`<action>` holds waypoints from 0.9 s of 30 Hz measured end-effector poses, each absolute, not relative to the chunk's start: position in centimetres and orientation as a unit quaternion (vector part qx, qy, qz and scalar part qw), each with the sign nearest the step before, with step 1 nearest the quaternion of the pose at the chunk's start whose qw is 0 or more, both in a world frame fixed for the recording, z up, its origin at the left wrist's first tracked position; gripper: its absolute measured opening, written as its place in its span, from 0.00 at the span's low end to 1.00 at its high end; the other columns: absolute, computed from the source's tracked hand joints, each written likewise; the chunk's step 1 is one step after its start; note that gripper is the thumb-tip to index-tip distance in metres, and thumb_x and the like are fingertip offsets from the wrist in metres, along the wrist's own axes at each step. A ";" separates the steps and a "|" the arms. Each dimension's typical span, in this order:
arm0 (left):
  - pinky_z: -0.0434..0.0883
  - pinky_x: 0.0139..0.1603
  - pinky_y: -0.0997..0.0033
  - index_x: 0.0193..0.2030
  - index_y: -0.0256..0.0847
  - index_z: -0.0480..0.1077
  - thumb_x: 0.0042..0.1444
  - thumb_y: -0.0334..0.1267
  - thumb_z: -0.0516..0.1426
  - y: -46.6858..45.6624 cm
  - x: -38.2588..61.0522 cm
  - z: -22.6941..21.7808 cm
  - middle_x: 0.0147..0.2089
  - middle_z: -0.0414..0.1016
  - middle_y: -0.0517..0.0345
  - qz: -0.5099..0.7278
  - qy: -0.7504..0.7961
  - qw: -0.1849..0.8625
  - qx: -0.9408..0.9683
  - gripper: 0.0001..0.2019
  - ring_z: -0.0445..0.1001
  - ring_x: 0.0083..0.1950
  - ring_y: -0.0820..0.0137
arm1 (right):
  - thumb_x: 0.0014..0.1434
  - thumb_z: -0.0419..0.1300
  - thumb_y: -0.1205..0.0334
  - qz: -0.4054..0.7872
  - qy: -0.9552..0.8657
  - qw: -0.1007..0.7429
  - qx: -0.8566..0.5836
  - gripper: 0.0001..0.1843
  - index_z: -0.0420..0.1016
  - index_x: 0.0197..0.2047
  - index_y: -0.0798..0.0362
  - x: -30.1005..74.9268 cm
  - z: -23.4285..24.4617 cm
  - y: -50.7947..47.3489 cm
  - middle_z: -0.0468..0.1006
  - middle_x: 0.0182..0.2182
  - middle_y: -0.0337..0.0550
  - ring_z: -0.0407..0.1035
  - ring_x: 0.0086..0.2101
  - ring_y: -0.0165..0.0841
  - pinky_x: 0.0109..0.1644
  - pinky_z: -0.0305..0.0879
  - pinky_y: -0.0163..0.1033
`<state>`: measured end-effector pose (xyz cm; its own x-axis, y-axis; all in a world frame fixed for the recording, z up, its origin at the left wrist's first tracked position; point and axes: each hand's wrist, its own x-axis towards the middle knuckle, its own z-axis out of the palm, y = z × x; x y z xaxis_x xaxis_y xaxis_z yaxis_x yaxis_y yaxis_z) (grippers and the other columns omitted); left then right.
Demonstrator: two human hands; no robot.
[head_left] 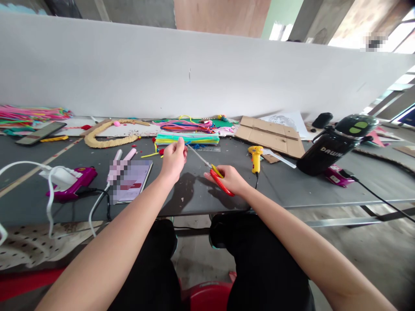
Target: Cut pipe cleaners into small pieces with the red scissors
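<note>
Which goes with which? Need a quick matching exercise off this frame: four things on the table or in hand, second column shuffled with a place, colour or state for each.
Column 1
1. Red-and-yellow-handled tool
2. Glue gun
3. Bottle
4. Phone

Column 2
A. Black, marked DAWN
B. Lying flat, left of the beige curved piece
C. Held in the right hand
D. Yellow, with a black cord

Pairs: 1-C, 2-D, 3-A, 4-B
</note>
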<state>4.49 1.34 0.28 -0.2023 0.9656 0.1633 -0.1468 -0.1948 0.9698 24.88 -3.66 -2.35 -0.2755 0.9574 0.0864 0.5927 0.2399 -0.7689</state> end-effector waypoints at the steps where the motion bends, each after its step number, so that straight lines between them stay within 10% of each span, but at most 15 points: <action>1: 0.54 0.19 0.77 0.25 0.39 0.63 0.57 0.57 0.60 1.3 4.5 0.3 0.23 0.60 0.63 0.627 0.456 0.440 0.453 0.23 0.57 0.21 0.79 | 0.52 0.62 0.35 0.313 -0.735 0.285 -0.530 0.29 0.59 0.23 0.52 24.8 -2.3 -3.7 0.56 0.22 0.32 0.49 0.26 0.26 0.28 0.47 0.34; 27: 0.56 0.19 0.78 0.24 0.38 0.65 0.57 0.52 0.61 1.1 3.9 0.4 0.23 0.62 0.62 0.618 0.426 0.448 0.486 0.21 0.58 0.21 0.80 | 0.47 0.61 0.28 0.368 -0.700 0.295 -0.535 0.33 0.61 0.25 0.52 25.7 -2.4 -3.2 0.57 0.22 0.33 0.49 0.26 0.27 0.27 0.46 0.35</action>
<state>3.95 1.12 0.44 -0.1262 0.9674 0.2194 -0.1396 -0.2363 0.9616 25.66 -3.25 -2.36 -0.2527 0.9674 0.0187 0.5326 0.1552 -0.8320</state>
